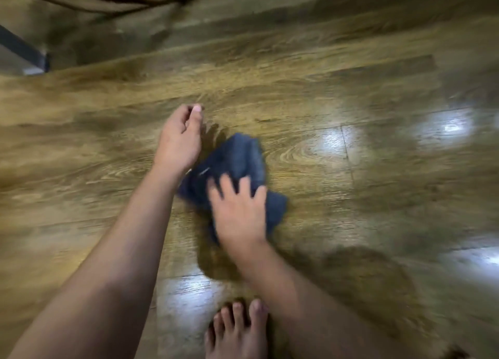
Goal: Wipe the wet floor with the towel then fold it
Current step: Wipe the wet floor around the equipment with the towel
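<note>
I'm looking down at a glossy wood-plank floor (351,94), bright patches of light glaring off it to the right of the towel (237,159). The dark blue towel lies bunched on the boards, mid-frame. My right hand (239,213) presses flat on its near part, fingers spread wide. My left hand (179,140) hangs just left of the towel, fingers loosely curled, gripping nothing. A bare foot (237,331) stands below the towel. Far above it, dark cables (121,1) trail across; up left, a grey furniture leg (29,52). Everything's motion-blurred.
</note>
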